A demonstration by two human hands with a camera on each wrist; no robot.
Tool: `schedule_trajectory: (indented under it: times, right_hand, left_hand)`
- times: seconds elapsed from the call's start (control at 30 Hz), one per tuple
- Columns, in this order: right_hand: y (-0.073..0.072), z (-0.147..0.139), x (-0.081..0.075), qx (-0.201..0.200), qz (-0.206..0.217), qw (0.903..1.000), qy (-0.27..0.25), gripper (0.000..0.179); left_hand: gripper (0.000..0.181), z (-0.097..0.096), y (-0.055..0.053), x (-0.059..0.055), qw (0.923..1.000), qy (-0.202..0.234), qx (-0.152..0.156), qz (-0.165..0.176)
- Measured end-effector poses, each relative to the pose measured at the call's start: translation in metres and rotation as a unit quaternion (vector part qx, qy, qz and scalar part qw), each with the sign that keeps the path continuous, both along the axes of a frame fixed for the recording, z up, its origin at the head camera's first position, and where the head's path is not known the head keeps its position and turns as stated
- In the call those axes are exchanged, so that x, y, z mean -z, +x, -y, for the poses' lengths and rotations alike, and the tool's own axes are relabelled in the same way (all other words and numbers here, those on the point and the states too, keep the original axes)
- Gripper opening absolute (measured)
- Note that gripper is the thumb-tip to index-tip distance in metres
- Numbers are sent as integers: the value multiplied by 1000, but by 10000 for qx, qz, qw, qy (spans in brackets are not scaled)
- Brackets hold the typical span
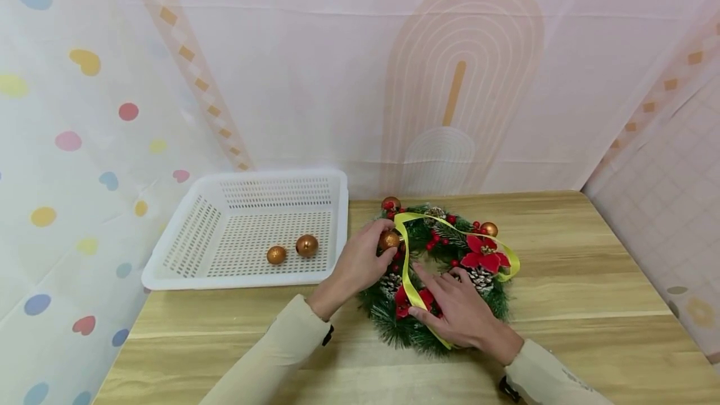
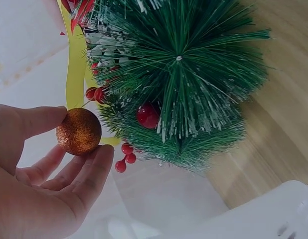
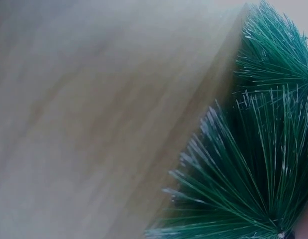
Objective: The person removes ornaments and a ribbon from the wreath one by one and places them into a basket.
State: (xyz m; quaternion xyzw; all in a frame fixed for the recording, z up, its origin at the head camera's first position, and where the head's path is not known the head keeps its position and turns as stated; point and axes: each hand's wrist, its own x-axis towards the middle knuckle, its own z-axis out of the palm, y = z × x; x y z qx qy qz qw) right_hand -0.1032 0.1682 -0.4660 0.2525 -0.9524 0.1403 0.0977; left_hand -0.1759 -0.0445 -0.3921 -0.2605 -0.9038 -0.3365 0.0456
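Note:
My left hand (image 1: 360,259) pinches a glittery copper Christmas ball (image 2: 79,131) between thumb and fingertips, at the left side of a green wreath (image 1: 388,324). In the left wrist view the ball sits beside red berries and pine needles. A yellow ribbon (image 1: 410,274) lies loosely across the wreath, passing close by the ball. Over the wreath's lower right part rests my right hand (image 1: 458,308), index finger stretched toward the centre and thumb by the ribbon. Red poinsettias (image 1: 484,255), pinecones (image 1: 480,279) and another copper ball (image 1: 489,229) decorate the wreath. The right wrist view shows mostly needles and tabletop.
Left of the wreath, a white plastic basket (image 1: 225,281) holds two copper balls (image 1: 307,245). Both basket and wreath are on a wooden table (image 1: 568,311). A patterned cloth backdrop (image 1: 315,80) hangs behind the table and along its sides.

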Motion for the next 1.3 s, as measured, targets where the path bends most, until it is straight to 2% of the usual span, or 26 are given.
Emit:
schedule_trajectory:
  times: [0.33, 0.5, 0.8, 1.03, 1.3]
  right_hand:
    - [0, 0, 1, -7, -70, 10000, 5, 74]
    - [0, 0, 2, -18, -112, 9999, 27, 74]
    - [0, 0, 1, -25, -139, 9999, 12, 74]
    - [0, 0, 1, -16, -118, 9999, -9, 74]
    - [0, 0, 1, -6, -136, 9999, 8, 75]
  left_hand:
    - [40, -8, -6, -2, 9993, -335, 68, -175]
    - [40, -9, -8, -1, 9992, -386, 78, -99]
    - [41, -12, -14, -1, 9997, -221, 5, 52]
    - [41, -4, -14, -3, 9998, -11, -90, 161]
    - [38, 9, -15, -7, 9996, 204, -172, 17]
